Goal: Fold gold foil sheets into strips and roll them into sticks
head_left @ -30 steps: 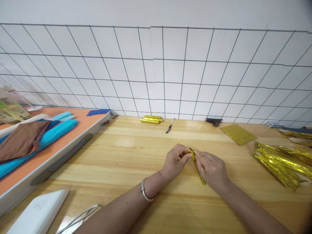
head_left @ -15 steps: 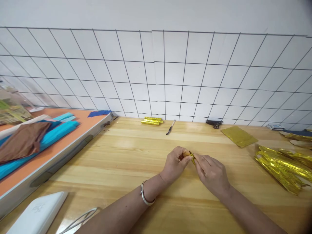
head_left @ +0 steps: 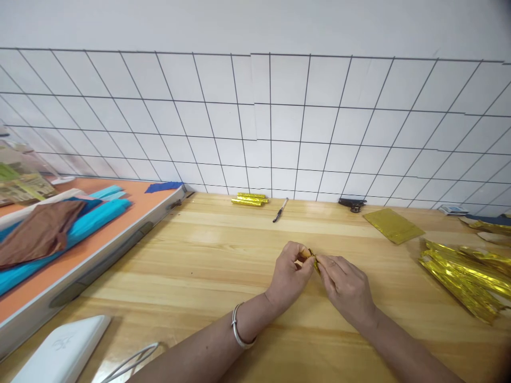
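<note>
That gold foil strip [head_left: 315, 263] sits right between your fingertips, its visible sliver slanting away and a touch left; the rest's hidden. Neither hand's nearer, tbh: your left hand [head_left: 290, 275] and right hand [head_left: 348, 283] both pinch it, fingers curled in. Crinkly foil pile [head_left: 459, 276] lies well off right.

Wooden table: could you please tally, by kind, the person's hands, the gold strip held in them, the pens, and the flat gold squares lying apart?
Hands: 2 (left hand and right hand)
Gold strip between the fingertips, mostly hidden: 1
Pen: 1
Flat gold square: 1
Total: 5
</note>
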A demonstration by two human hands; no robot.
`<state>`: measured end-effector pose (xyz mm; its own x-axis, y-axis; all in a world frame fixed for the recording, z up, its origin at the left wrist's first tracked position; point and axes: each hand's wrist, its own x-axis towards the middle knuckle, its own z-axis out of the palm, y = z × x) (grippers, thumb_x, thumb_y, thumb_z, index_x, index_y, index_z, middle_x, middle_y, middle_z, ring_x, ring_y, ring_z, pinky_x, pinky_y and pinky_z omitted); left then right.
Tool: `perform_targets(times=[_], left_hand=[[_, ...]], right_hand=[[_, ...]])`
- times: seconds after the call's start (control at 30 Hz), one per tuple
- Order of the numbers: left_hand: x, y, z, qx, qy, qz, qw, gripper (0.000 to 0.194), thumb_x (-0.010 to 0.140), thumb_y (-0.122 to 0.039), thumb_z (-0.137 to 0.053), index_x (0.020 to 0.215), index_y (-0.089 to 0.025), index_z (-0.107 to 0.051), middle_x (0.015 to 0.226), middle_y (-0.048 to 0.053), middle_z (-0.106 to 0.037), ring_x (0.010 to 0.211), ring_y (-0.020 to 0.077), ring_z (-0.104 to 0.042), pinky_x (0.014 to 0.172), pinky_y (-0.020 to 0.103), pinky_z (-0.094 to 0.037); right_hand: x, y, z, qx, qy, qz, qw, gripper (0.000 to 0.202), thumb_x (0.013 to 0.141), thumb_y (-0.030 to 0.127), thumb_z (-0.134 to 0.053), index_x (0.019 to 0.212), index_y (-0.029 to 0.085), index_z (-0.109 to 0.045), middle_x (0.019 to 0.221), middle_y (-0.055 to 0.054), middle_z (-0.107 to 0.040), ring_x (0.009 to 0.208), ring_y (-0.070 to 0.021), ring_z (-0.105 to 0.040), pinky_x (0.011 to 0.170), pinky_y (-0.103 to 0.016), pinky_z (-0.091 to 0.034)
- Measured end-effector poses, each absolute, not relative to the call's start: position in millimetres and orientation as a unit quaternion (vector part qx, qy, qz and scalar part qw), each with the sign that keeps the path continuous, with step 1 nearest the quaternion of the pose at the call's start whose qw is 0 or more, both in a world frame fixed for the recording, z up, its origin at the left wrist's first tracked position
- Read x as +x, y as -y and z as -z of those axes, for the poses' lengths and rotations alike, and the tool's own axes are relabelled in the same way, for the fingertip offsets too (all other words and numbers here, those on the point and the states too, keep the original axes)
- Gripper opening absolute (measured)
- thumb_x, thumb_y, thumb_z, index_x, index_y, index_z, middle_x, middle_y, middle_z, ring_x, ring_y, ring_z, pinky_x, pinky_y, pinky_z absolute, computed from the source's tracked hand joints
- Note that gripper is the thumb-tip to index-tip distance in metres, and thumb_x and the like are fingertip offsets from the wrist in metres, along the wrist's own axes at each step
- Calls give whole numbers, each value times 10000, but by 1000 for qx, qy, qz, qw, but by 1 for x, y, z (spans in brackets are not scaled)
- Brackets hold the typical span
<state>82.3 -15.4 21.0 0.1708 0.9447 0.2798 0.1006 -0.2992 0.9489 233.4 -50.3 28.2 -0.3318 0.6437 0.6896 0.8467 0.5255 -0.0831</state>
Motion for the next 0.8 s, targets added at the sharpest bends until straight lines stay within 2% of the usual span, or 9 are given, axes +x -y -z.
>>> perform_targets(times=[0.23, 0.37, 0.5, 0.67, 0.8], left_hand=[[84, 14, -18, 587, -412, -505, 481, 96, 764, -188, -545, 756, -175, -450, 690, -31, -493, 591, 69, -490, 535, 185, -429], [80, 12, -26, 550, -364, -483, 576, 176, 756, -273, -594, 758, -170, -452, 664, -34, -509, 587, 77, -518, 567, 217, -471], [75, 5, -29, 530, -301, -441, 659, 312, 678, -354, -700, 803, -151, -499, 728, -10, -562, 624, 86, -557, 609, 240, -492], [72, -1, -24, 525, -311, -434, 663, 371, 649, -411, -735, 792, -138, -528, 729, 11, -592, 632, 100, -579, 612, 241, -475], [72, -3, -20, 550, -298, -447, 640, 325, 684, -390, -717, 780, -133, -544, 699, 0, -571, 613, 83, -530, 598, 224, -439]], right_hand=[[228, 52, -26, -465, 803, 131, 348, 255, 839, 110, -516, 1071, 169, -604, 901, -63, -668, 815, -161, -602, 776, -297, -484], [229, 51, -27, -470, 803, 123, 345, 216, 841, 117, -522, 1032, 171, -610, 868, -60, -661, 797, -160, -595, 755, -295, -481], [234, 50, -27, -475, 794, 130, 358, 191, 838, 117, -529, 1005, 163, -610, 863, -57, -658, 793, -155, -590, 754, -290, -478], [236, 49, -24, -477, 792, 135, 357, 194, 835, 116, -531, 1007, 157, -610, 857, -54, -658, 786, -150, -589, 751, -286, -474], [235, 49, -25, -477, 793, 137, 353, 196, 837, 112, -523, 1003, 166, -612, 849, -48, -659, 786, -150, -591, 749, -282, -471]])
